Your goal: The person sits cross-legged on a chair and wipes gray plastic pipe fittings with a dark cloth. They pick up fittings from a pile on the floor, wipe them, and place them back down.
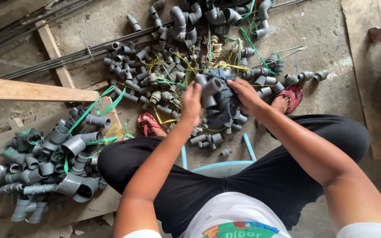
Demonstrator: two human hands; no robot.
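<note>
My left hand [192, 102] grips a grey plastic pipe fitting [209, 89] in front of me. My right hand [247, 93] presses a dark blue cloth [224, 105] against that fitting. Below both hands lies a large scatter of grey pipe fittings [155, 70], mixed with yellow and green strings, on the concrete floor. I sit on a light blue stool [219, 166] with my knees apart in black trousers. My feet are in red sandals [293, 95].
A second heap of grey fittings [49, 163] lies on a board at the left. A wooden plank [27, 91] and long steel rods [67, 57] run across the upper left. Boards [373, 66] lie at the right.
</note>
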